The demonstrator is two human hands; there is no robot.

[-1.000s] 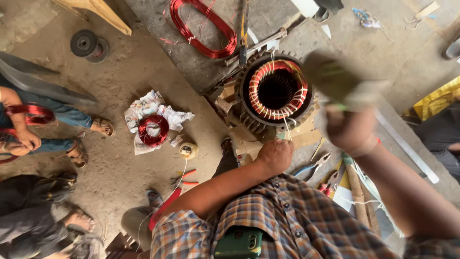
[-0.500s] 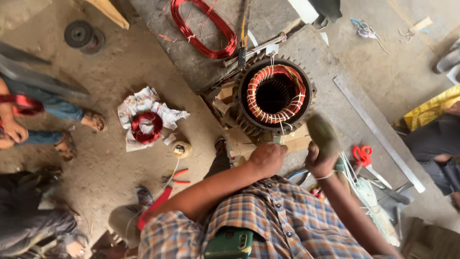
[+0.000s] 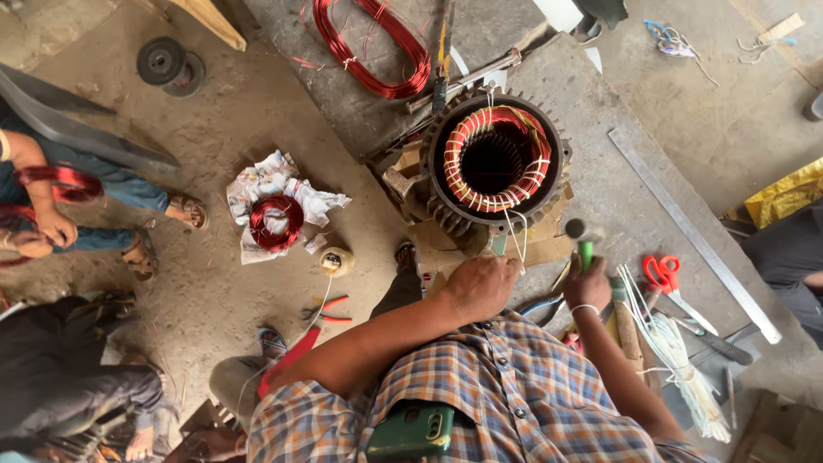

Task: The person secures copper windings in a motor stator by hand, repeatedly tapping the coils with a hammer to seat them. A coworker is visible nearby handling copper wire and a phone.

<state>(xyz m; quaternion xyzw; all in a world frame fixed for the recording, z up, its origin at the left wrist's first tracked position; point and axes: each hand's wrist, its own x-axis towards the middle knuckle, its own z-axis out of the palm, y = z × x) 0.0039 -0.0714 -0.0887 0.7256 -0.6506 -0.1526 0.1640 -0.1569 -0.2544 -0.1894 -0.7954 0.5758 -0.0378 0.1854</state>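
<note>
A motor stator (image 3: 498, 159) with red-and-yellow copper windings stands on a concrete slab (image 3: 617, 197). White threads hang off its near rim. My left hand (image 3: 480, 287) rests at that near rim, closed around a short flat piece (image 3: 500, 246) that sticks up toward the winding. My right hand (image 3: 587, 290) grips a green-handled hammer (image 3: 580, 241), its head just off the stator's lower right side. I wear a plaid shirt with a green phone (image 3: 411, 433) in its pocket.
Red-handled scissors (image 3: 664, 274), a bundle of white strips (image 3: 681, 356) and a long metal strip (image 3: 694, 231) lie to the right. Red wire coils (image 3: 369, 51) (image 3: 276, 221), a tape spool (image 3: 336, 261) and pliers (image 3: 330, 309) lie around. Other people (image 3: 51, 223) sit at left.
My right hand has come down with the hammer from a raised position close to the camera to just beside the stator. My left hand has stayed at the stator's near rim.
</note>
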